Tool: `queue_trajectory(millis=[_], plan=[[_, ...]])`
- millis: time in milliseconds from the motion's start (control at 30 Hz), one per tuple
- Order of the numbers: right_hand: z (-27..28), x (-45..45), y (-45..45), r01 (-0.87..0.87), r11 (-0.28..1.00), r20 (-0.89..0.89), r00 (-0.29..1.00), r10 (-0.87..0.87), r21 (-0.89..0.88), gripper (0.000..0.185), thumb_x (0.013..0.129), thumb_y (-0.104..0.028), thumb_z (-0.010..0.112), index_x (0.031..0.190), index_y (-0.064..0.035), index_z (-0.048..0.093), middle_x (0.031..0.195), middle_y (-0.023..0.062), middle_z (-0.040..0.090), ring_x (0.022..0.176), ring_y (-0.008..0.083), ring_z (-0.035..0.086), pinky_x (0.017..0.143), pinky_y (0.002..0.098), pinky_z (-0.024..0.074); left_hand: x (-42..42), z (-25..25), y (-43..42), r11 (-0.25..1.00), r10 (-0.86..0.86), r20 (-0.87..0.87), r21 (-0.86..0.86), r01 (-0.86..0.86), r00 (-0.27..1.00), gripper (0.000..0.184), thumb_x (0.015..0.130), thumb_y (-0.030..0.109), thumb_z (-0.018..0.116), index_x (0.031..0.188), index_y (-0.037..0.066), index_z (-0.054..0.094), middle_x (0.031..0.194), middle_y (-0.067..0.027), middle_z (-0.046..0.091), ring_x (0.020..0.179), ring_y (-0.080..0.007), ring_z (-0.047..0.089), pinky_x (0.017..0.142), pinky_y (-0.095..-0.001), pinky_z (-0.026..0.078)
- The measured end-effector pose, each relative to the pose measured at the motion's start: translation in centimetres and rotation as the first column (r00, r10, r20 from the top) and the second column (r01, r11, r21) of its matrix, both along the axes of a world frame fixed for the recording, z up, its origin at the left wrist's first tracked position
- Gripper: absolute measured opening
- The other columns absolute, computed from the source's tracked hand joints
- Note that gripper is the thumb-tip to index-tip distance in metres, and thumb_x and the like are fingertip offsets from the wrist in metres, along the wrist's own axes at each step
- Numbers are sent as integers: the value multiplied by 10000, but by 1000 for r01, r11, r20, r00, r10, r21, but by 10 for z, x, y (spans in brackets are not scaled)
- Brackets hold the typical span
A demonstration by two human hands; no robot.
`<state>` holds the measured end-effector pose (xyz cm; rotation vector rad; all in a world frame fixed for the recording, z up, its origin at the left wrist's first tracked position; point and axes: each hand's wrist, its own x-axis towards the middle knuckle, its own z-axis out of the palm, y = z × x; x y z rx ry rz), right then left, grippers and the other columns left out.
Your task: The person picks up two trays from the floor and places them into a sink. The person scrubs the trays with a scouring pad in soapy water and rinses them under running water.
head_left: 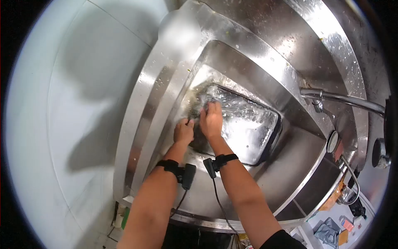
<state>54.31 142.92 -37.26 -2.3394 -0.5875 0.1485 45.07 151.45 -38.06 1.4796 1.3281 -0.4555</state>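
A dark rectangular baking tray (244, 141), wet and shiny, lies tilted in the steel sink basin (286, 153), with water and suds over its surface. My left hand (183, 132) is closed at the tray's near left edge, fingers wrapped on the rim. Over the tray's left part, my right hand (212, 120) presses down with fingers bent together. Splashing water and the fingers hide whatever lies under them, so I cannot make out what it holds. Both wrists wear black straps with small boxes and cables.
A metal faucet (344, 99) reaches in from the right. White wall tiles (83, 83) stand close on the left. At the lower right are a second basin (311, 191), a curved metal pipe (354, 182), a grey cloth or bag (327, 231) and a pink item (347, 224).
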Motion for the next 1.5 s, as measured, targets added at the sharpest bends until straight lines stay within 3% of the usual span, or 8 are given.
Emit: queue_trajectory(millis=[333, 633, 867, 1067, 1300, 1400, 1467, 1500], plan=[[31, -64, -114, -644, 677, -291, 765, 574, -356, 87, 809, -79, 584, 857, -34, 641, 924, 127, 596, 946, 297, 583, 850, 430, 453, -5, 34, 3, 917, -338, -149, 168, 361, 929, 427, 952, 456, 600, 985, 47, 719, 996, -181, 711, 955, -398, 656, 814, -487, 502], [11, -105, -63, -439, 889, -241, 884, 401, -129, 132, 815, -114, 578, 909, -25, 604, 924, 175, 596, 909, 359, 620, 759, 459, 513, -7, 15, 0, 895, -350, -161, 233, 380, 923, 367, 944, 442, 609, 997, 95, 716, 1034, -174, 713, 1008, -407, 656, 845, -503, 511], [18, -54, -218, -366, 732, -83, 916, 392, -574, 327, 673, -95, 711, 985, -19, 648, 917, 163, 647, 838, 319, 659, 691, 460, 546, -4, 28, 8, 914, -332, -194, 174, 366, 923, 351, 955, 434, 597, 1050, 116, 712, 1046, -162, 716, 1008, -397, 662, 841, -490, 517], [3, -24, -187, 235, 790, -43, 949, -313, -566, 274, 781, -43, 595, 1053, -17, 605, 1116, 216, 614, 910, 395, 658, 743, 472, 570, -3, 34, 0, 878, -370, -219, 234, 417, 903, 381, 968, 441, 566, 1119, 102, 652, 1105, -159, 703, 1031, -397, 658, 856, -500, 509], [20, -61, -78, -236, 918, -93, 972, 218, -320, 139, 825, -91, 580, 960, -68, 606, 1044, 177, 605, 969, 367, 628, 733, 457, 552, 6, 36, 13, 773, -529, -196, 291, 564, 826, 335, 960, 329, 612, 1179, 77, 577, 1106, -199, 694, 1060, -435, 642, 867, -551, 492], [-8, -27, -164, 44, 875, 203, 977, 63, -483, 293, 795, -37, 560, 1068, -62, 665, 1208, 218, 633, 1078, 356, 635, 807, 453, 560, 12, 49, 11, 749, -570, -205, 268, 606, 795, 340, 950, 283, 637, 1208, 77, 554, 1121, -212, 686, 1066, -417, 649, 874, -537, 496], [-3, 9, -226, 73, 715, -104, 974, -201, -696, 351, 801, -28, 569, 1135, -38, 678, 1214, 293, 629, 1053, 435, 641, 892, 467, 539, 15, 58, 7, 738, -575, -258, 246, 629, 776, 332, 952, 283, 635, 1200, 77, 558, 1117, -220, 685, 1066, -407, 651, 871, -527, 499], [4, 19, -231, 290, 755, 254, 952, -168, -587, 329, 807, -37, 577, 1121, -30, 677, 1159, 283, 646, 976, 458, 642, 856, 483, 537, 17, 59, 7, 743, -571, -245, 251, 620, 784, 332, 955, 284, 632, 1202, 76, 557, 1106, -221, 687, 1056, -406, 654, 866, -525, 501]])
